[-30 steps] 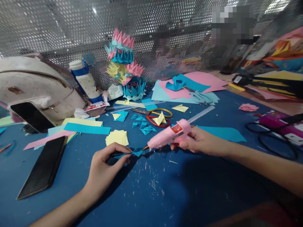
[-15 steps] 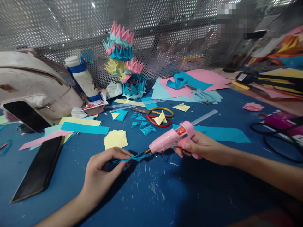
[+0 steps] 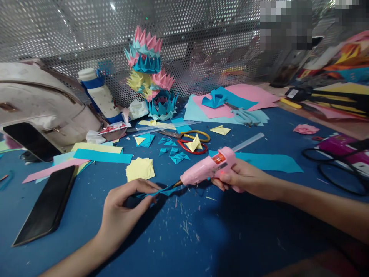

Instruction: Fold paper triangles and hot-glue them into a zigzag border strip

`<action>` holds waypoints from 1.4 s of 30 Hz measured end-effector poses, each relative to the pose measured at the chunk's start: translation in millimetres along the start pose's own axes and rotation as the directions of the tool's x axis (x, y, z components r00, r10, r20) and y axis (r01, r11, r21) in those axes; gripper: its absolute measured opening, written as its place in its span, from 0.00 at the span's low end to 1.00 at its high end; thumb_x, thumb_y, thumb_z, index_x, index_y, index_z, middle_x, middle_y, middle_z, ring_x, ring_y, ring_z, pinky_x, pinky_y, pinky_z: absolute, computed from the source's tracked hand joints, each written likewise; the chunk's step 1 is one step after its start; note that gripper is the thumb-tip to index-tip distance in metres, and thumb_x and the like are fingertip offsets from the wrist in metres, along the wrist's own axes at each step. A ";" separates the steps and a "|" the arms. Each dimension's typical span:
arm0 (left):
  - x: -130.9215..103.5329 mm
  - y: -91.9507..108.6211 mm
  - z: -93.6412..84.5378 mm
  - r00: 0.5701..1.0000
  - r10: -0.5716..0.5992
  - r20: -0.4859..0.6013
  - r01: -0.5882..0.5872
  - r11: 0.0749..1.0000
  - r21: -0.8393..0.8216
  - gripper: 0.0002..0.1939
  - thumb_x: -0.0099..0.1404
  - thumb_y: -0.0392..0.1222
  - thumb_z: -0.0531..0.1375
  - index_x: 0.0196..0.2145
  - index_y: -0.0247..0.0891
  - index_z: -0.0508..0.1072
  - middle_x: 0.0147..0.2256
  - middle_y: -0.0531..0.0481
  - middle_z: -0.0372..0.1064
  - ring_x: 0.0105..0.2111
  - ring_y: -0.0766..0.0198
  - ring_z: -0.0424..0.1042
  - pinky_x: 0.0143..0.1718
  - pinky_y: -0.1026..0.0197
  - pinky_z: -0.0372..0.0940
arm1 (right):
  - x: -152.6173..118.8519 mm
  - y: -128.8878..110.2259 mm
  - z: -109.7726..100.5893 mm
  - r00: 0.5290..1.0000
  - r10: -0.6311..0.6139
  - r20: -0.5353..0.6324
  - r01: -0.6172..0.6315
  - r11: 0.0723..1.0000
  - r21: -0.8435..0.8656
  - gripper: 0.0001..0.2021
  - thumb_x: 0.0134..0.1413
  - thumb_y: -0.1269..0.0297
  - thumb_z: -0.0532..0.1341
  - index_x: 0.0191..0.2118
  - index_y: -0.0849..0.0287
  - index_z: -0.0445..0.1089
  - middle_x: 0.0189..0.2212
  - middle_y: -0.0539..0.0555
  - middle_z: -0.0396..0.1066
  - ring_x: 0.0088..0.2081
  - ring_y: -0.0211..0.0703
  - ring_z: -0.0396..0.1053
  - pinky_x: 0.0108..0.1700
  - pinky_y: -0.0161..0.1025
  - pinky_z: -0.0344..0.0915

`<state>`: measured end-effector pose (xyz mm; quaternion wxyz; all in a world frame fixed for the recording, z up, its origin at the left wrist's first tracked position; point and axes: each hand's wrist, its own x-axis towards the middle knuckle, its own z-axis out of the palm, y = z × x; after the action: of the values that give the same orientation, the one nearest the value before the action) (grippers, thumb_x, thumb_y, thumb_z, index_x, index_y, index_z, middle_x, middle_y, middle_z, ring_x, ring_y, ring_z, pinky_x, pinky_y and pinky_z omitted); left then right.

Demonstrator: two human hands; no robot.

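My left hand [image 3: 127, 206] pinches a folded blue paper piece [image 3: 167, 191] between thumb and fingers, just above the blue table. Wrapped round the handle of a pink hot glue gun [image 3: 209, 166] is my right hand [image 3: 240, 175]. The gun's metal nozzle points left and meets the tip of the folded paper; whether glue is coming out I cannot tell. A clear glue stick [image 3: 248, 142] juts from the gun's back end. Beyond my hands lie a stack of yellow paper squares [image 3: 141, 169] and several small folded blue pieces [image 3: 178, 157].
Scissors [image 3: 198, 135] with yellow and red handles lie behind the gun. A paper-petal tower [image 3: 147, 57] stands at the back. Left are two phones [image 3: 47, 206], a backpack [image 3: 37, 100] and a bottle [image 3: 99, 94]. A black cable [image 3: 323, 169] loops at right.
Both hands hold almost the same pose, with the nozzle staying at the folded paper's tip. The whole view has shifted very slightly.
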<state>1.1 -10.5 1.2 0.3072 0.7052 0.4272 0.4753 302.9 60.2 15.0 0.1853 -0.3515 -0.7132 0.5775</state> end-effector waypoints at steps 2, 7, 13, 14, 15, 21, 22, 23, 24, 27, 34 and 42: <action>0.1 0.4 -0.3 1.000 0.013 0.001 -0.013 1.000 0.004 0.10 0.63 0.27 0.61 0.34 0.41 0.77 0.33 0.53 0.79 0.35 0.66 0.78 0.38 0.68 0.72 | -0.3 2.1 -0.5 1.000 -0.014 0.008 0.014 1.000 -0.001 0.28 0.57 0.36 0.57 0.26 0.61 0.65 0.22 0.49 0.61 0.20 0.29 0.51 0.19 0.27 0.49; 1.2 0.4 0.0 1.000 0.026 -0.005 -0.026 1.000 0.002 0.10 0.63 0.26 0.61 0.34 0.41 0.77 0.34 0.54 0.79 0.34 0.67 0.78 0.37 0.68 0.72 | -0.4 4.5 -0.6 1.000 -0.027 0.002 0.027 1.000 0.001 0.28 0.57 0.36 0.57 0.25 0.61 0.63 0.22 0.48 0.59 0.20 0.29 0.50 0.18 0.27 0.48; 1.4 0.3 0.4 1.000 0.016 -0.011 -0.016 1.000 -0.003 0.10 0.63 0.27 0.62 0.34 0.41 0.77 0.33 0.54 0.79 0.32 0.68 0.78 0.36 0.69 0.72 | -1.6 3.1 -1.0 1.000 -0.031 -0.004 0.031 0.999 -0.013 0.28 0.57 0.36 0.57 0.25 0.61 0.62 0.21 0.48 0.58 0.20 0.28 0.50 0.18 0.27 0.48; 1.1 0.5 0.3 1.000 0.014 -0.016 -0.014 1.000 -0.002 0.10 0.63 0.27 0.62 0.33 0.41 0.77 0.33 0.54 0.79 0.32 0.68 0.78 0.36 0.69 0.72 | -1.9 3.2 -1.3 1.000 -0.028 -0.007 0.028 1.000 -0.012 0.29 0.57 0.36 0.57 0.25 0.61 0.62 0.21 0.48 0.58 0.20 0.28 0.50 0.18 0.27 0.48; 0.7 0.7 0.0 1.000 0.011 -0.021 -0.011 1.000 0.000 0.10 0.63 0.27 0.62 0.33 0.41 0.77 0.33 0.55 0.79 0.32 0.68 0.78 0.36 0.69 0.72 | -2.2 3.5 -1.5 1.000 -0.025 -0.009 0.025 1.000 -0.012 0.29 0.57 0.36 0.57 0.25 0.61 0.62 0.21 0.48 0.58 0.20 0.28 0.50 0.18 0.27 0.47; -0.2 0.5 -0.6 0.999 -0.009 -0.040 0.010 1.000 0.011 0.09 0.63 0.28 0.62 0.32 0.41 0.77 0.32 0.55 0.78 0.33 0.68 0.78 0.37 0.69 0.72 | -4.2 5.6 -3.7 0.999 0.012 -0.034 -0.014 0.999 -0.052 0.30 0.55 0.33 0.56 0.25 0.61 0.62 0.21 0.48 0.59 0.20 0.29 0.51 0.19 0.28 0.48; -0.1 0.2 -0.5 0.999 -0.009 -0.043 0.009 1.000 0.013 0.09 0.62 0.28 0.63 0.32 0.41 0.77 0.32 0.55 0.78 0.32 0.68 0.78 0.37 0.69 0.72 | -4.5 5.3 -4.0 0.999 0.013 -0.037 -0.016 0.998 -0.062 0.30 0.55 0.33 0.56 0.25 0.61 0.62 0.21 0.48 0.59 0.20 0.29 0.52 0.19 0.29 0.49; 0.0 -0.1 -0.3 0.999 -0.010 -0.045 0.011 1.000 0.017 0.09 0.62 0.28 0.63 0.32 0.41 0.78 0.32 0.55 0.78 0.32 0.68 0.78 0.37 0.69 0.72 | -4.7 4.8 -4.4 0.999 0.014 -0.038 -0.016 0.997 -0.073 0.30 0.56 0.33 0.56 0.25 0.61 0.62 0.21 0.48 0.59 0.20 0.29 0.52 0.19 0.29 0.49; 0.1 -0.4 -0.2 0.999 -0.009 -0.047 0.010 1.000 0.021 0.09 0.62 0.28 0.63 0.32 0.41 0.78 0.32 0.55 0.78 0.33 0.68 0.78 0.37 0.69 0.72 | -4.8 4.1 -4.7 0.999 0.012 -0.040 -0.016 0.996 -0.084 0.30 0.56 0.33 0.56 0.25 0.61 0.62 0.21 0.49 0.59 0.20 0.30 0.52 0.20 0.29 0.50; 0.2 -0.7 -0.2 0.998 -0.020 -0.058 0.023 0.999 0.046 0.07 0.62 0.29 0.63 0.32 0.41 0.78 0.32 0.54 0.79 0.32 0.68 0.78 0.36 0.69 0.72 | -4.8 0.5 -5.9 0.999 -0.028 -0.042 0.022 0.992 -0.127 0.29 0.57 0.35 0.55 0.25 0.60 0.61 0.20 0.48 0.57 0.20 0.31 0.52 0.20 0.30 0.50; 0.9 0.6 -0.6 0.997 -0.043 -0.059 0.048 0.995 0.090 0.05 0.62 0.31 0.64 0.31 0.40 0.78 0.31 0.54 0.79 0.32 0.68 0.78 0.36 0.70 0.72 | -5.4 -12.7 -8.5 0.986 -0.156 -0.059 0.130 0.941 -0.312 0.23 0.58 0.44 0.57 0.26 0.59 0.65 0.21 0.49 0.61 0.22 0.35 0.56 0.23 0.32 0.54; 3.5 0.3 -0.2 0.994 -0.060 -0.087 0.068 0.994 0.091 0.05 0.62 0.33 0.63 0.30 0.40 0.77 0.31 0.54 0.78 0.30 0.67 0.77 0.35 0.69 0.72 | -6.1 -8.6 -14.1 0.993 -0.099 -0.071 0.063 0.916 -0.395 0.24 0.57 0.41 0.58 0.31 0.62 0.72 0.28 0.56 0.72 0.29 0.42 0.68 0.30 0.36 0.64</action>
<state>1.7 -7.5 2.9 0.2705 0.6839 0.4842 0.4739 314.1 64.8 27.8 0.1666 -0.3774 -0.8191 0.3986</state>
